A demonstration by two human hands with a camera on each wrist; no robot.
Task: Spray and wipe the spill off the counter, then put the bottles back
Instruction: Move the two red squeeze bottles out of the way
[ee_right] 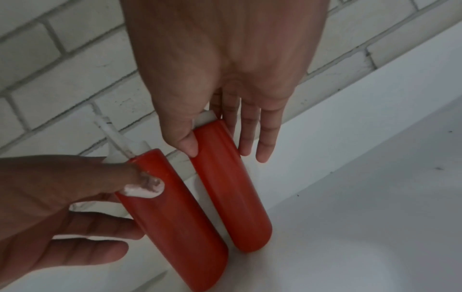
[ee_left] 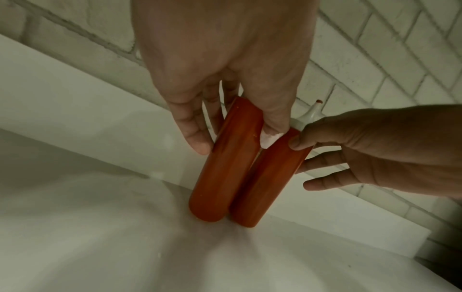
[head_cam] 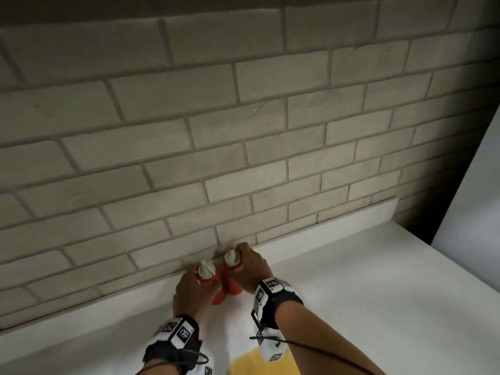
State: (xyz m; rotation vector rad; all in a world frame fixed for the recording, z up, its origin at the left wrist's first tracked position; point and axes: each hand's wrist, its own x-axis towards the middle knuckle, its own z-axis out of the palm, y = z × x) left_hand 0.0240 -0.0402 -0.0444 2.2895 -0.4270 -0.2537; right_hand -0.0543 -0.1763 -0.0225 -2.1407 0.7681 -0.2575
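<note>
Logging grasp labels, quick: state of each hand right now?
Left hand: holding the left bottle, thumb and fingers pinching it.
Right hand: holding the right bottle the same way.

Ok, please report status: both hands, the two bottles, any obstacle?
Left hand grips left red squeeze bottle. Right hand grips right red squeeze bottle. Bottles upright, side by side on white counter. No obstacle visible.

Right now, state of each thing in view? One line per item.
left bottle: upright on the counter by the wall, cap on, held by the left hand.
right bottle: upright beside it, bases touching, cap on, held by the right hand.
counter: white, no spill visible near the bottles.
yellow cloth: lying at the near edge.
</note>
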